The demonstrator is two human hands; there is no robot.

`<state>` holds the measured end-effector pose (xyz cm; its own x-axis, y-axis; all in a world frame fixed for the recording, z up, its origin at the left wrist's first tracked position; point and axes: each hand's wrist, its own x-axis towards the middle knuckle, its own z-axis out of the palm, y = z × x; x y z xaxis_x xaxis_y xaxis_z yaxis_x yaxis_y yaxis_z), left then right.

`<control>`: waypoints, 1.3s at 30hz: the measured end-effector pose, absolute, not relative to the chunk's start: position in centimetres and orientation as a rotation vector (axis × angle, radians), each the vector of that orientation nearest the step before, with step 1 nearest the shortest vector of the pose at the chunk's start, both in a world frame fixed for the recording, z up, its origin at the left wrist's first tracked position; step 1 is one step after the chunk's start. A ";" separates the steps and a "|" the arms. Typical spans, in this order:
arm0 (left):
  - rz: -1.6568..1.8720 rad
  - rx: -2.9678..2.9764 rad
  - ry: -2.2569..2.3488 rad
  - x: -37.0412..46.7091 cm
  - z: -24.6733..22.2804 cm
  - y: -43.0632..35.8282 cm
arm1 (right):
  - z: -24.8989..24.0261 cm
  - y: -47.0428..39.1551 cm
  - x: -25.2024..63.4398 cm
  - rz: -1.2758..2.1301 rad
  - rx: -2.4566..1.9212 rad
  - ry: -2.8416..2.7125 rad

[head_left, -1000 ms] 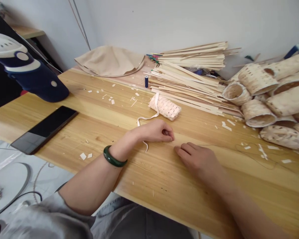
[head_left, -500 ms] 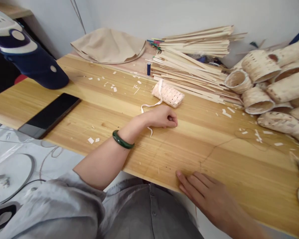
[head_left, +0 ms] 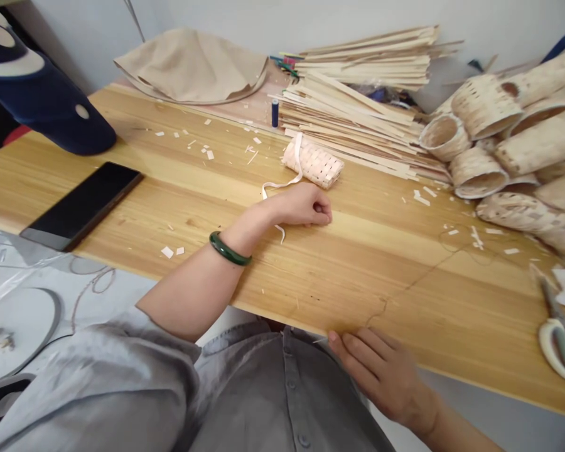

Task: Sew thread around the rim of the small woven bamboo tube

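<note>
My left hand (head_left: 306, 206) rests on the wooden table with its fingers curled into a loose pinch. Whatever it may hold is hidden. Just beyond it lies a small woven tube (head_left: 316, 164) of pale strips, from which a narrow white strip (head_left: 277, 186) trails under my left wrist. At the front edge my right hand (head_left: 381, 370) has its fingers pressed together, and a thin needle-like sliver (head_left: 319, 341) sticks out beside the fingertip. A fine brown thread (head_left: 407, 287) runs from this hand across the tabletop to the right.
Beyond the woven tube stand a blue spool (head_left: 275, 113) and piles of wooden strips (head_left: 358, 119). Woven bark-like tubes (head_left: 484, 172) are stacked at right, with scissors (head_left: 562, 351) nearer me. A phone (head_left: 82, 204), dark blue bottle (head_left: 61, 107) and beige cloth (head_left: 193, 66) occupy the left.
The whole view has shifted slightly. My right hand has drawn a little toward the table's front edge, and the thin sliver now shows at its fingertip. My left hand keeps its curled pose.
</note>
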<state>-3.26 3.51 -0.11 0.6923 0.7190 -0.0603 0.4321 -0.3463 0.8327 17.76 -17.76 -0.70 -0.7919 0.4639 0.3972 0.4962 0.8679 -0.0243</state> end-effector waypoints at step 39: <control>0.641 2.333 1.075 -1.2 0.8 0.9 | -0.3 -2.2 18.5 0.943 -1.360 -1.710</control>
